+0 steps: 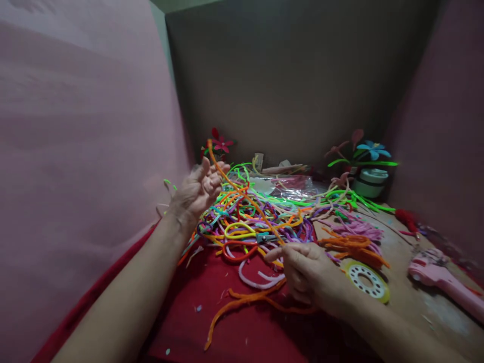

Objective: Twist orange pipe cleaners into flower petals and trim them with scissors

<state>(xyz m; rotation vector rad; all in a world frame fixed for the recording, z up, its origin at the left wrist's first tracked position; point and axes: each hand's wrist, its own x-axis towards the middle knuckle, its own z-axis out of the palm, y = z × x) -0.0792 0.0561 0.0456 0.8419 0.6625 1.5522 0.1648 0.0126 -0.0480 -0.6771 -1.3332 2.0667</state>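
An orange pipe cleaner (pixel 242 192) stretches diagonally above the pile, its lower end pinched in my right hand (pixel 308 272). My left hand (pixel 202 189) is raised palm up near the upper end, fingers loosely spread and curled; the strand passes beside its fingertips. Scissors (pixel 242 243) with yellow and red handles lie between the hands on a tangled heap of coloured pipe cleaners (pixel 227 209). Below my right hand, twisted orange pipe cleaners (pixel 242 301) rest on the red cloth (pixel 196 322).
Right of my hand are an orange bundle (pixel 351 243), a tape roll (pixel 367 282) and a pink glue gun (pixel 446 282). Behind stand a lidded jar (pixel 371 182), a blue flower (pixel 373 150) and a red flower (pixel 223 144). Pink walls (pixel 91 151) rise at both sides.
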